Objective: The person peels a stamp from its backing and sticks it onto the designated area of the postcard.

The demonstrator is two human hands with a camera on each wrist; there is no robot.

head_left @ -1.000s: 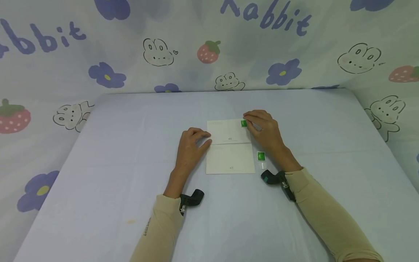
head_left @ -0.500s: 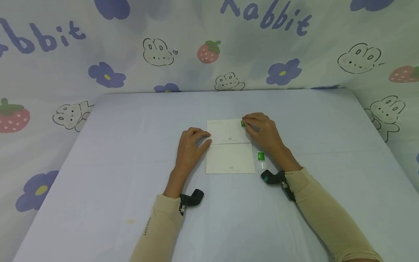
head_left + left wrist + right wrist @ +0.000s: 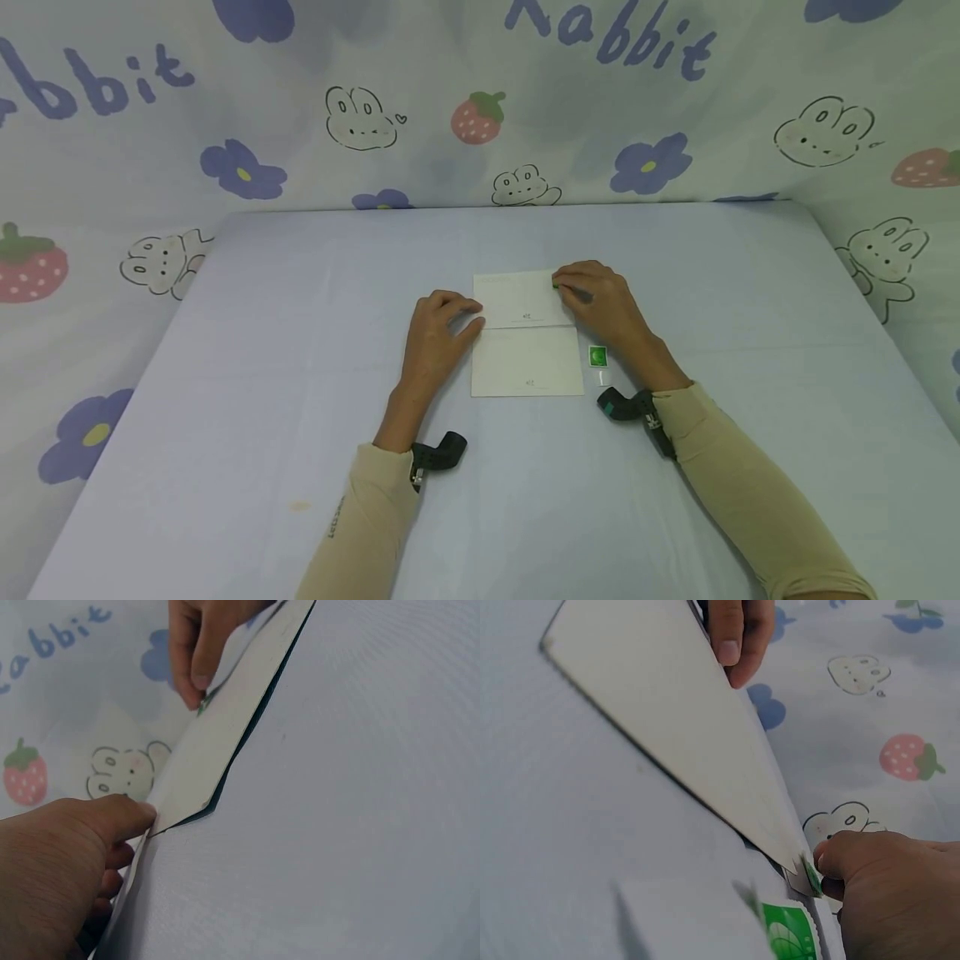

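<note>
Two cream cards lie one beyond the other, the far card and the near card. My left hand rests at their left edges, thumb and index fingertips close to where the cards meet. At the far card's right corner, my right hand pinches a small green stamp between bent thumb and fingers. Those fingers hide most of that stamp in the head view. A second green stamp with a white border lies right of the near card, beneath the right forearm.
A small clear strip lies just below the loose stamp. White cloth covers the table, and a printed curtain rises behind it. Both wrists wear black cameras. The near card's edge shows dark green underneath.
My right fingers have shifted slightly left and toward me, covering more of the stamp at the far card's corner. The left hand, cards and loose stamp stay in place.
</note>
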